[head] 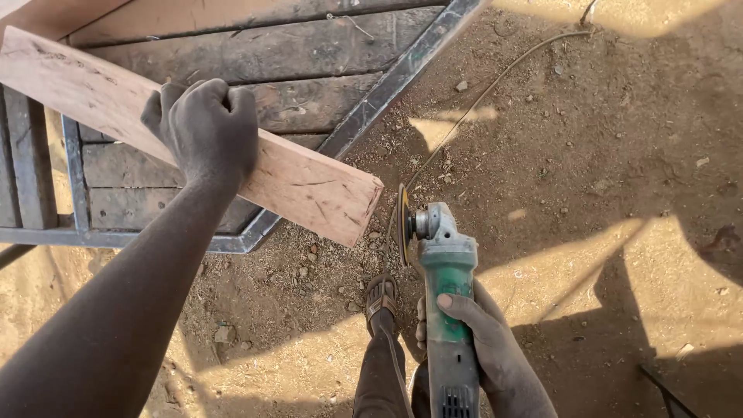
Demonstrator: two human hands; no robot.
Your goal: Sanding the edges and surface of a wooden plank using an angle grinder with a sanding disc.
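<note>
The left hand wraps its fingers over a pale plank that lies across a dark wood and metal frame. The right hand grips a green grinder. Its disc sits just beside the plank's end. A cord trails over the dirt. A sandaled foot stands below the plank.
</note>
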